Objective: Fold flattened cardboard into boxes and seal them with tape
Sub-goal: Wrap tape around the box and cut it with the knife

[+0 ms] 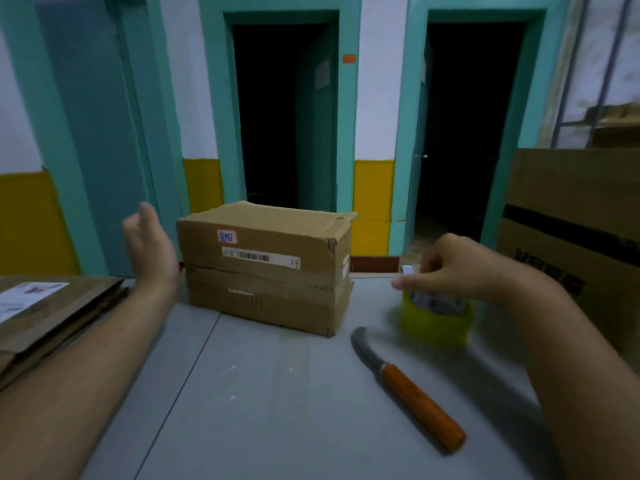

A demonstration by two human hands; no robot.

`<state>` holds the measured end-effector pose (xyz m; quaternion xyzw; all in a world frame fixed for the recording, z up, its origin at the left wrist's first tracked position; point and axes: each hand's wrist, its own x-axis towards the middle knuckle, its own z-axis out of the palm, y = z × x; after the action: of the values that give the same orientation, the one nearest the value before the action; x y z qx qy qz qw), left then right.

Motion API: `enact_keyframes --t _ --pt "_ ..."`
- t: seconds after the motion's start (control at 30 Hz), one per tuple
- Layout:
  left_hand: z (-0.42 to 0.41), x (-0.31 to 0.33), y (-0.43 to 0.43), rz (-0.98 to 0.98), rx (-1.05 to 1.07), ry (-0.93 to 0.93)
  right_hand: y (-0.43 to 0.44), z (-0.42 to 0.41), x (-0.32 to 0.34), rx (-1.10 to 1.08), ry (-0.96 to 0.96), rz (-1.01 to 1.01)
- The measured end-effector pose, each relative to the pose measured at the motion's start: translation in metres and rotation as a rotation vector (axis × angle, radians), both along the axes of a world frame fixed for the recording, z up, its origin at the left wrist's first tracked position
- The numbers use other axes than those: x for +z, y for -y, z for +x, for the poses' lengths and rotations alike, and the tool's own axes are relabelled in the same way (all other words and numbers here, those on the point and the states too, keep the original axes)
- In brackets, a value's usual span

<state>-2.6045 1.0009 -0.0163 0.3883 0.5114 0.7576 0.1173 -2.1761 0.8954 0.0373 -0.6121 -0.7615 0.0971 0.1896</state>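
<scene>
Landmark: folded box [266, 268], standing on the grey table [277, 410], far-centre.

- Far left of box: stack of flattened cardboard [52, 317] at the table's edge, white label on top. Not in hand.
- Just left of box: left hand [149, 244] raised, palm turned toward the box's end face, fingers relaxed and spread, holding nothing. Close to the box; contact not evident.
- Box: closed, flaps down, barcode label on the near face. The top edge looks ragged at its right corner. Seams not clearly taped from this view.
- In front of box, to its right: knife [408, 386], orange handle, curved blade pointing toward the box. Untouched.
- Right of box: yellow-green tape roll [436, 317], blurred. Right hand [460, 268] sits over it, fingers curled round the upper rim, thumb out toward the box. Cannot tell whether the roll rests on the table or is lifted.
- Far right of box: large carton [571, 237].

Handling judgement: the box is probably light and hollow, with worn, soft corners, so steady it with a flat palm on an end face rather than squeezing. Roll stiff; grip through the core, since the free tape end will cling.
</scene>
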Motion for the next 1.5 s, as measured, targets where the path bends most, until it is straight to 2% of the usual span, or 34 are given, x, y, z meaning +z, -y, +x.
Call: enact_keyframes --t 0.07,0.1,0.17,0.23,0.3,0.47,0.53,0.6,0.73,0.83,0.9,1.0,1.07,1.23,1.5 --pt "0.003 0.011 0.009 0.242 0.124 -0.124 0.002 0.013 -0.002 -0.014 0.108 -0.216" --pt "0.009 0.017 0.017 0.373 0.155 -0.247 0.002 0.015 -0.004 -0.012 0.191 -0.269" --pt "0.029 0.026 0.037 0.574 0.163 -0.556 0.000 0.014 -0.008 0.015 0.280 -0.278" --pt "0.059 0.032 0.058 0.651 0.086 -0.818 -0.001 0.017 -0.007 0.059 0.241 -0.200" --pt "0.089 0.032 0.078 0.639 -0.020 -0.994 0.003 0.026 0.001 0.136 0.094 -0.121" --pt "0.132 0.021 0.100 0.558 -0.332 -1.280 0.019 0.035 0.018 0.510 -0.609 -0.002" --pt "0.138 0.019 0.102 0.524 -0.407 -1.309 0.020 0.035 0.017 0.659 -0.783 -0.032" --pt "0.142 0.018 0.107 0.502 -0.463 -1.290 0.023 0.028 0.017 0.807 -0.866 -0.148" --pt "0.147 0.016 0.114 0.526 -0.550 -1.196 0.020 0.004 0.012 1.014 -0.846 -0.434" --pt "0.146 0.013 0.111 0.527 -0.654 -1.134 0.015 -0.011 0.002 1.012 -0.772 -0.510" --pt "0.141 0.014 0.106 0.528 -0.659 -1.136 0.013 -0.016 -0.002 0.923 -0.732 -0.426" --pt "0.130 0.021 0.099 0.495 -0.656 -1.187 0.010 -0.021 -0.002 0.738 -0.739 -0.115" --pt "0.124 0.026 0.096 0.437 -0.674 -1.240 0.011 -0.027 -0.003 0.651 -0.674 0.054" --pt "0.123 0.029 0.101 0.340 -0.724 -1.377 0.017 -0.046 -0.010 0.654 -0.447 0.055" --pt "0.127 0.025 0.100 0.227 -0.781 -1.435 0.020 -0.048 -0.010 0.696 -0.535 0.100"
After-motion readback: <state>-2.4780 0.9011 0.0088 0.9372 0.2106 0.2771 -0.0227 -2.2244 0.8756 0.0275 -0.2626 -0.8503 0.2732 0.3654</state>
